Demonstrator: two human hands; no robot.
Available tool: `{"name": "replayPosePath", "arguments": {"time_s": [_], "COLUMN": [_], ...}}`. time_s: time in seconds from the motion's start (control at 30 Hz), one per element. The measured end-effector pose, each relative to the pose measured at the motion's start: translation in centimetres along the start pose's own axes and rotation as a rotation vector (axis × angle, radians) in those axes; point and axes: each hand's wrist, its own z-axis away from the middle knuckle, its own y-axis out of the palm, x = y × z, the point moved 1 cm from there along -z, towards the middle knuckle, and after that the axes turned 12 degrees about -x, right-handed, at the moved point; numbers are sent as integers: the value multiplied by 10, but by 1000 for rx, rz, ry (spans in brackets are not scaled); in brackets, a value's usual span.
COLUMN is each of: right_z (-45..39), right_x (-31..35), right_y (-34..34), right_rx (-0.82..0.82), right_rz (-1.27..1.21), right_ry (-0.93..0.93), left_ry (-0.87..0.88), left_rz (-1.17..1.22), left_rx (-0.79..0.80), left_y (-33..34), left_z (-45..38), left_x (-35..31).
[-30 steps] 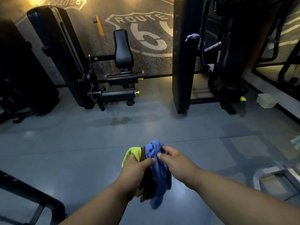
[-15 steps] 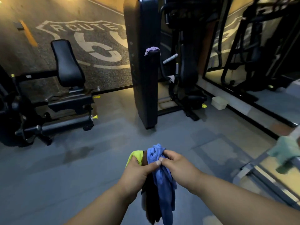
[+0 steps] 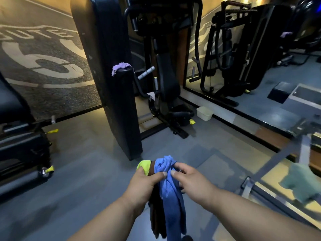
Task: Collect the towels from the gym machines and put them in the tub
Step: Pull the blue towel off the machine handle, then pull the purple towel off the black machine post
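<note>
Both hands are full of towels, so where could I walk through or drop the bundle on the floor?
Bare grey floor lies open between the seat machine on the left and the tall black pad. Another bare patch runs toward the tub. The metal frame at right is crowded.

A gym: black padded weight machines (image 3: 111,80) stand on a grey rubber floor (image 3: 86,171), a wall mirror (image 3: 260,58) reflects more equipment, and a Route 66 mural (image 3: 43,63) fills the wall.

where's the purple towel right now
The purple towel is draped over the top of a black padded upright on the gym machine, upper centre-left of the head view, beyond both hands.
</note>
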Motion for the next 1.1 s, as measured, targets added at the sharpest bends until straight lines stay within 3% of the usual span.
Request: {"name": "replayPosePath", "arguments": {"time_s": [0.47, 0.8, 1.1], "right_z": [-270, -415, -553], "right_x": [85, 140, 210], "right_y": [-18, 20, 69], "right_rx": [12, 57, -19], "right_rz": [15, 23, 172], "right_ry": [-54, -114, -258], "left_ry": [63, 88, 97], "left_rz": [84, 179, 162], "left_rx": [-228, -229, -265], "left_y": [35, 19, -21], "left_z": [-209, -336, -458], "left_x": [-105, -179, -222]}}
